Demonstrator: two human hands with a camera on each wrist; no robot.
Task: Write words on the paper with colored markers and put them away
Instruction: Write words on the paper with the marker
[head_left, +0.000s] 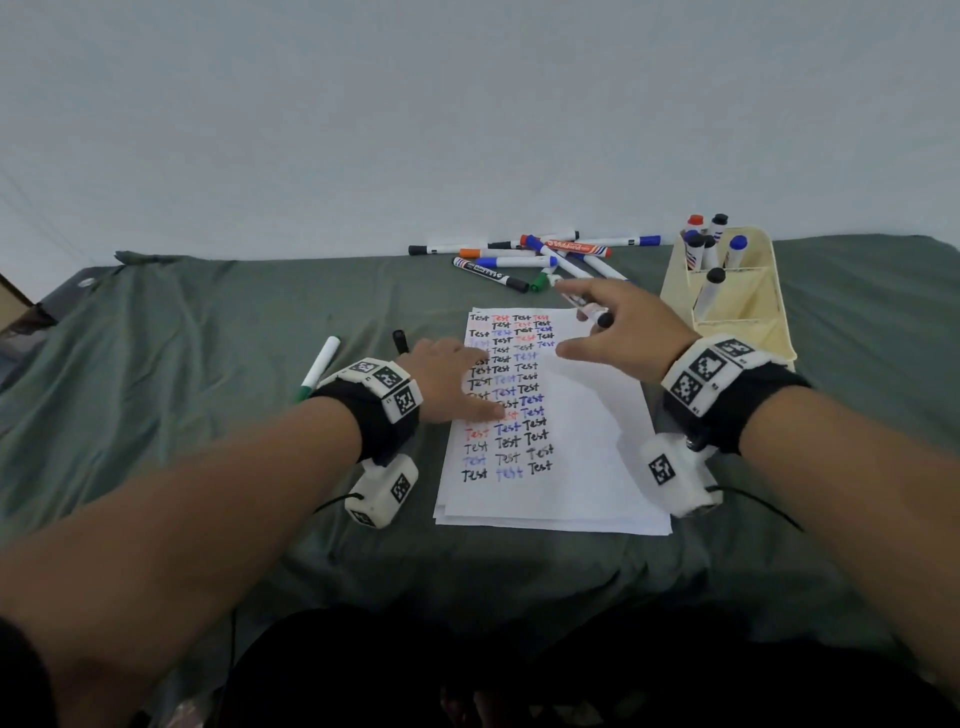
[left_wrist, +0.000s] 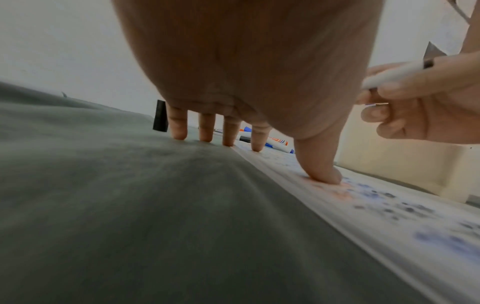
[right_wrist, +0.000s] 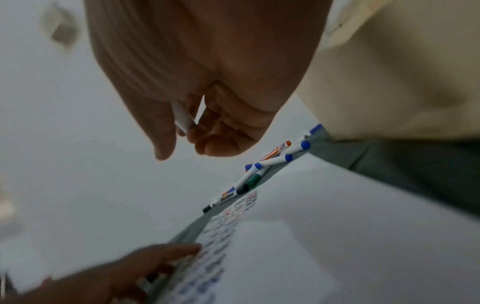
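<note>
A white paper (head_left: 576, 441) filled with rows of "Test" in black, red and blue lies on the green cloth. My left hand (head_left: 457, 379) rests flat on the paper's left edge, fingers (left_wrist: 257, 137) straight and thumb (left_wrist: 322, 168) pressing the sheet. Above the paper's top right corner, my right hand (head_left: 618, 327) holds a white marker (head_left: 589, 309) with a black end; the marker (right_wrist: 183, 116) sits between thumb and curled fingers. A black cap (head_left: 399, 341) stands by my left fingers, and the cap (left_wrist: 160, 116) shows upright in the left wrist view.
Several loose markers (head_left: 535, 257) lie heaped at the table's far edge by the wall. A cream organizer (head_left: 748, 306) with several upright markers stands to the right of the paper. A green-ended marker (head_left: 318, 368) lies left of my left hand.
</note>
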